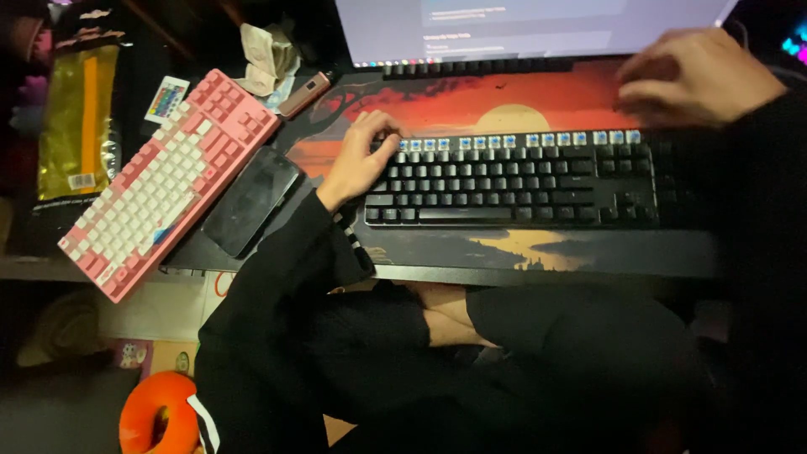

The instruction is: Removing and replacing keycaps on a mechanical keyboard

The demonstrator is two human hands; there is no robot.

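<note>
A black keyboard (521, 181) lies on a desk mat with a red sunset picture (471, 101); its top row shows bare blue switches without caps. My left hand (360, 160) rests at the keyboard's upper left corner, fingers curled onto the edge. Beyond the keyboard's upper right end, my right hand (693, 76) hovers over the mat, fingers bent and blurred; whether it holds something small I cannot tell. Both sleeves are black.
A pink and white keyboard (168, 185) lies tilted at the left, with a dark phone (250, 200) beside it. A small remote (166, 98), a yellow package (80, 122), crumpled paper (265, 55) and a lit monitor (521, 25) sit behind. An orange ring (155, 412) lies on the floor.
</note>
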